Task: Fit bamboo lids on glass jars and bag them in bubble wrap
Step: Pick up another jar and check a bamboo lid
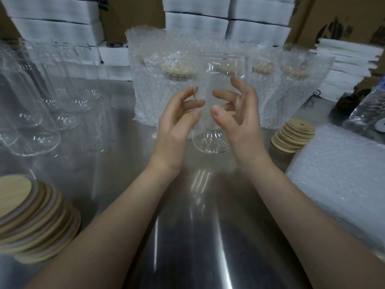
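A clear glass jar (216, 80) without a lid stands upright on the steel table (198, 236) at the centre. My right hand (237, 119) curls around its right side, fingers and thumb touching the glass. My left hand (177, 119) is at the jar's left side with fingers spread; whether it touches is unclear. A stack of bamboo lids (33, 217) lies at the near left. A second stack of bamboo lids (293, 135) sits right of the jar. Flat bubble wrap bags (341, 174) are piled at the right.
Several empty glass jars (37, 105) stand at the left. Behind the held jar stands a row of lidded jars in bubble wrap bags (277, 84). White foam boxes (195, 15) and cardboard cartons line the back. White sheets (350, 65) are stacked at the far right.
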The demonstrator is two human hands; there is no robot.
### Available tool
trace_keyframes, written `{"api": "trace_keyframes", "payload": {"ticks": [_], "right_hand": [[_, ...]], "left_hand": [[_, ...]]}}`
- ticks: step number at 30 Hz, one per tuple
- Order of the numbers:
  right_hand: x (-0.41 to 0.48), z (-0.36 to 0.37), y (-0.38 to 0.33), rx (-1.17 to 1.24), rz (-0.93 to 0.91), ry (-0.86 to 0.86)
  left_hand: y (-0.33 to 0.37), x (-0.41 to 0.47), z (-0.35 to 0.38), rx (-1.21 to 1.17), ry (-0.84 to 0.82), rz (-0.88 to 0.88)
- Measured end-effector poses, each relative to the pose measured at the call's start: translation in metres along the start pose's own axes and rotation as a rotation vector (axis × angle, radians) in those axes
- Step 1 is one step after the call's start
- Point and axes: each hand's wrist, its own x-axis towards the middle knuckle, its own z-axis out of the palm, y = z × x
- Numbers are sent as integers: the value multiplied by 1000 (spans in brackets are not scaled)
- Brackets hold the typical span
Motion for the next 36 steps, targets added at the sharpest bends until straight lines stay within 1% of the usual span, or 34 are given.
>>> {"api": "trace_keyframes", "payload": {"ticks": [1,5,10,12,13,15,17,18,20,23,27,29,36], "right_hand": [[0,-1,1,-6,17,14],[2,-1,6,-26,45,12],[5,-2,11,-7,42,-7],[9,-6,12,-27,19,34],[12,-9,13,-66,4,86],[17,-19,15,-214,-36,264],[22,-34,19,-473,-56,467],[25,-43,21,-615,-34,540],[29,-57,27,-857,99,595],[30,-71,35,-1064,316,547],[33,-79,42,-1163,506,435],[34,-81,46,-1206,556,404],[38,-91,52,-1293,599,405]], "left_hand": [[6,-2,2,25,-39,15],[13,-11,8,141,-68,43],[13,-16,8,211,-74,-24],[16,-16,8,235,-56,-44],[19,-17,9,248,-46,-45],[20,-18,11,294,-42,-33],[21,-19,12,320,-53,-32],[21,-20,13,328,-59,-36],[20,-20,15,337,-65,-39],[18,-21,16,358,-75,-40],[14,-20,16,385,-77,-45],[12,-19,15,399,-67,-47],[9,-18,17,468,-57,-41]]}}
